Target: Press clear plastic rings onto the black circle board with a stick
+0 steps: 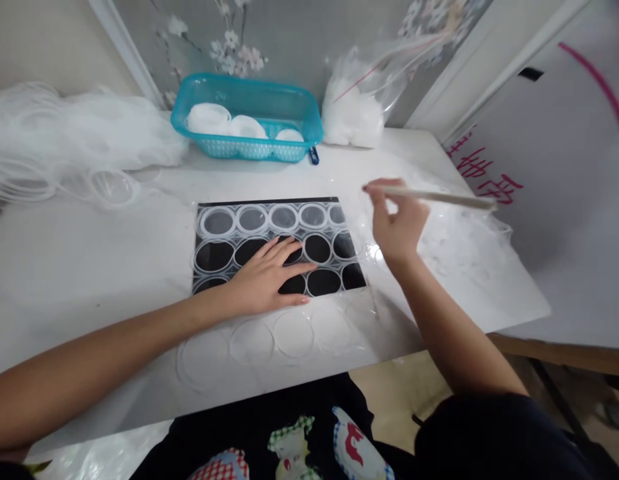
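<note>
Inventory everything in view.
Basket: one, turquoise, back of table
Round pieces: three or more, white, in basket
Small object: one, blue, basket's near edge
Bag: one, clear, white contents, right of basket
Ring pile: uncountable, whitish, back left
Mat: one, black, central
Sheeting: count unclear, clear, over mat and nearer
Plastic scraps: uncountable, clear, right
Table: one, white, beneath
Board: one, white, pink writing, far right
Floral panel: one, grey, behind basket
Stick: one, pale, right of mat
Patched garment: one, dark, bottom
Left hand: one, bare, on sheeting
Right hand: one, bare, gripping stick
</note>
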Demonstrator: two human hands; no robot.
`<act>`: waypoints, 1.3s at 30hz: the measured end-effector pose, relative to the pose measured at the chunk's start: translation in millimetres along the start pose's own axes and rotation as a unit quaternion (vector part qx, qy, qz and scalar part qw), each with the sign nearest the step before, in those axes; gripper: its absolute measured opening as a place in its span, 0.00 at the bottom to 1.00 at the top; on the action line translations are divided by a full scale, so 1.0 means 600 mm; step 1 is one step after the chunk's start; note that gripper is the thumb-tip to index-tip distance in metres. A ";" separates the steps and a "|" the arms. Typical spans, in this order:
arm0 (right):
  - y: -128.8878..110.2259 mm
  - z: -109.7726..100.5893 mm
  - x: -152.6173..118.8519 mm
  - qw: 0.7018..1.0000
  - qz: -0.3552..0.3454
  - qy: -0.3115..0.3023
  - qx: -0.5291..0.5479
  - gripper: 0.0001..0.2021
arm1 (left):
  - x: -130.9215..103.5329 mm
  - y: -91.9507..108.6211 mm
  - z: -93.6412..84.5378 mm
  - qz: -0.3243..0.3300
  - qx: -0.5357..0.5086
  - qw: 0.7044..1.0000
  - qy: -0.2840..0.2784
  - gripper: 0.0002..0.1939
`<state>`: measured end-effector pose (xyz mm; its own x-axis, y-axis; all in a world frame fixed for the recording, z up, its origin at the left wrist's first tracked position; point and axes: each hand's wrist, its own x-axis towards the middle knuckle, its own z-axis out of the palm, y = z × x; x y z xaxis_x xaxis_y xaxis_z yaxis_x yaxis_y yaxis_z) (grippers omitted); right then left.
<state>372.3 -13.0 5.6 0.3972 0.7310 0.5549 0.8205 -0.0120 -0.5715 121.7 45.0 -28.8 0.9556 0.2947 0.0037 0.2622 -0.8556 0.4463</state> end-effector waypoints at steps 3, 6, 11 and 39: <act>-0.009 -0.005 -0.032 0.996 0.003 -0.074 0.041 0.13 | -0.005 0.001 -0.004 0.003 -0.023 0.999 0.032 0.25; -0.011 -0.009 -0.075 0.988 0.074 -0.101 0.094 0.13 | -0.009 0.000 -0.012 -0.009 -0.050 0.994 0.095 0.19; -0.032 -0.002 -0.098 0.958 0.147 -0.141 0.201 0.15 | -0.008 -0.014 -0.029 0.073 0.017 0.991 0.112 0.16; -0.084 0.049 -0.142 0.974 0.154 -0.147 0.082 0.10 | 0.002 -0.054 -0.020 0.141 0.118 0.983 0.014 0.25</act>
<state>285.0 -54.3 -30.5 0.4588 0.8743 0.1585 0.5953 -0.1700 -0.7854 112.9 78.3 -32.6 0.9916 0.0403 0.1233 0.0144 -0.9789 0.2036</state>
